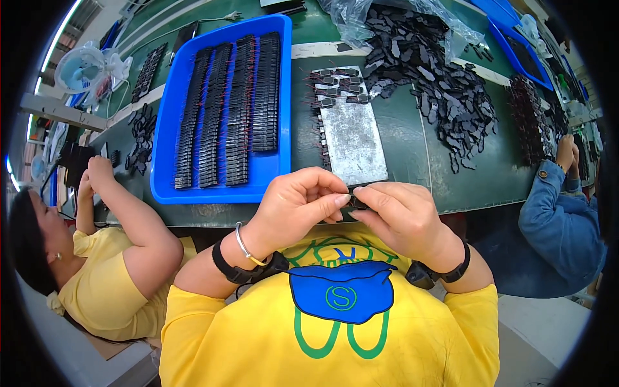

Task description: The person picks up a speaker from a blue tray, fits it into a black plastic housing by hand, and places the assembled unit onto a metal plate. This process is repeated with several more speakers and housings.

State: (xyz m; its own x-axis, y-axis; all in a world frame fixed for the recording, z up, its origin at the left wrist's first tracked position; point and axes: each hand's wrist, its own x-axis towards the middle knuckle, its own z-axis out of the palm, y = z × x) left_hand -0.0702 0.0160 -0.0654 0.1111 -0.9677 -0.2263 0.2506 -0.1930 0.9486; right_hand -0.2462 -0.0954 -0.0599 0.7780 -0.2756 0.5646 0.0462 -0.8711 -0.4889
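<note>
Both my hands meet at the table's near edge around a small black part (358, 202), mostly covered by the fingers. My left hand (298, 203) pinches at its left end with thumb and forefinger. My right hand (406, 209) grips it from the other side, closed round it. Just beyond lies a worn grey metal plate (353, 138), with several small black parts with reddish wires (329, 90) on its far end. More of them line the plate's left side.
A blue tray (285, 97) at left holds rows of black parts (209, 116). Flat black pieces (445, 84) spill from a clear plastic bag (342, 13) at far right. Co-workers sit on both sides, a bare arm (138, 213) at left and a denim sleeve (545, 193) at right.
</note>
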